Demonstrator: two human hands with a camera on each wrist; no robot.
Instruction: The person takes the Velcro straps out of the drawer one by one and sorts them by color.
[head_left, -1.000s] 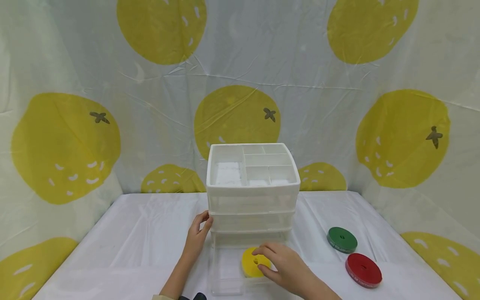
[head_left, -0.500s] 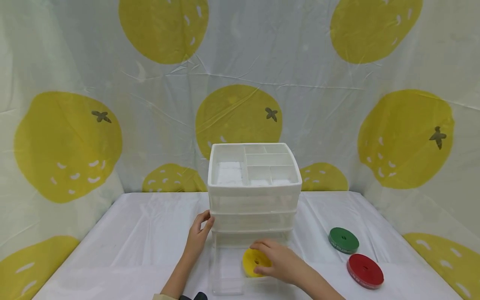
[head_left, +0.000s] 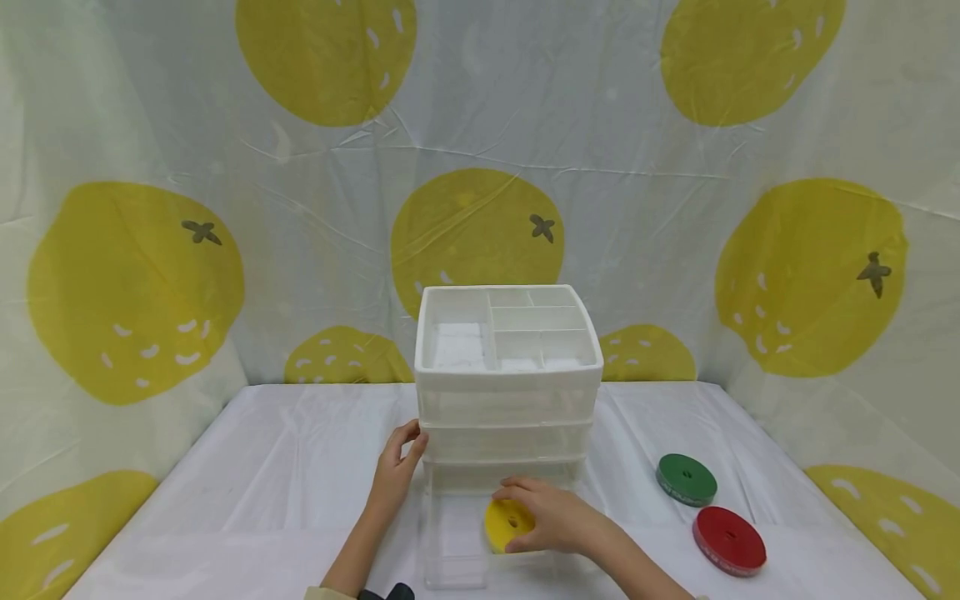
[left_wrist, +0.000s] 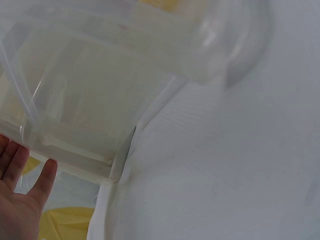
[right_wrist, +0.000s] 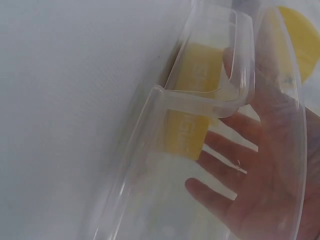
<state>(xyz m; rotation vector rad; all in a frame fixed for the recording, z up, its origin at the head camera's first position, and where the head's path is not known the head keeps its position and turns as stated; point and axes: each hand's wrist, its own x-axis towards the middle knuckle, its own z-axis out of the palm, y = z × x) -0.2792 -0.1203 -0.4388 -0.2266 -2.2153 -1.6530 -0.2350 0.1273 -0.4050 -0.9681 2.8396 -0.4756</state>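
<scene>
A white storage unit [head_left: 510,402] with translucent drawers stands at the centre, its lowest drawer [head_left: 454,572] pulled out. In that drawer lies a yellow rolled flat strap [head_left: 502,527]. My right hand [head_left: 558,518] grips the roll, fingers at its far edge and thumb at its near edge. Through the clear drawer wall in the right wrist view, my fingers [right_wrist: 225,155] show beside the yellow roll [right_wrist: 187,132], which bears pale lettering. My left hand [head_left: 394,468] rests against the unit's left side. In the left wrist view, its fairly straight fingers [left_wrist: 15,167] touch the unit's edge.
A green rolled strap [head_left: 686,479] and a red one [head_left: 729,541] lie on the white cloth at the right. The unit's top tray [head_left: 459,346] has several compartments. A white curtain with yellow fruit prints hangs behind and at both sides.
My right hand has closed round the yellow roll, its fingers reaching further over the far edge. The roll has shifted slightly within the drawer. My left hand stays at the unit's side.
</scene>
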